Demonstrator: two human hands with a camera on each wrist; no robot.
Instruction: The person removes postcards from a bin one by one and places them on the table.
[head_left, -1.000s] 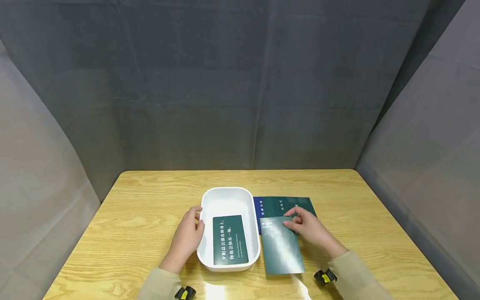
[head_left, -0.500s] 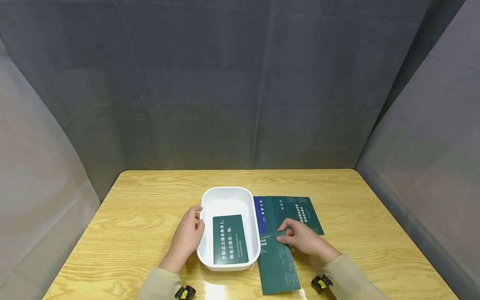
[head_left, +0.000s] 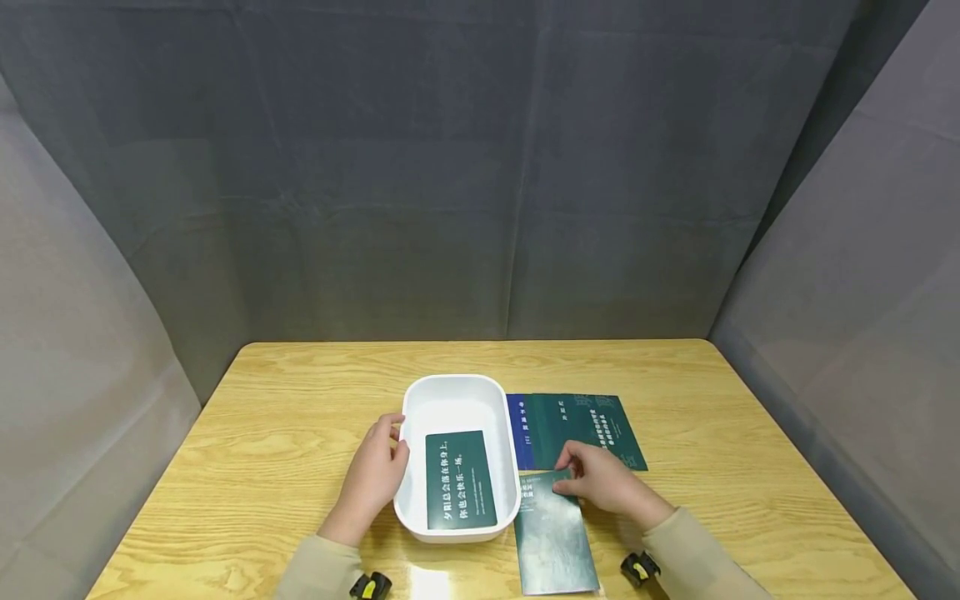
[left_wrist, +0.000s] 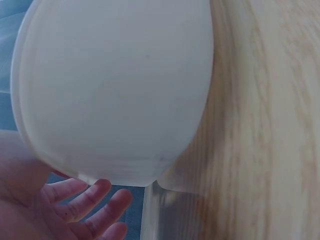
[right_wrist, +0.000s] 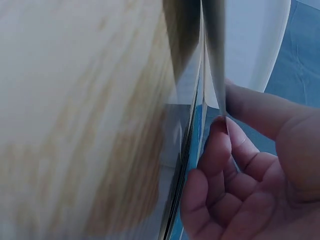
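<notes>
Head view: right hand (head_left: 603, 486) pinching green card (head_left: 553, 533) by top edge; left hand (head_left: 372, 481) fingers relaxed against white tray (head_left: 457, 385). Risk: thin pinch slipping, card catching tray rim.

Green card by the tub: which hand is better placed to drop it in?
Right. The right hand already pinches the green card; the left hand rests against the white tub.

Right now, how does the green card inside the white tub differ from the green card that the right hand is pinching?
The green card in the tub lies flat on the floor of the white tub, untouched; the pinched green card rests on the table, its far end held by the right hand. The tub card shows clear white lettering; the pinched one is mostly glare, with lettering only at its far end. Both are dark green rectangles lying lengthwise.
</notes>
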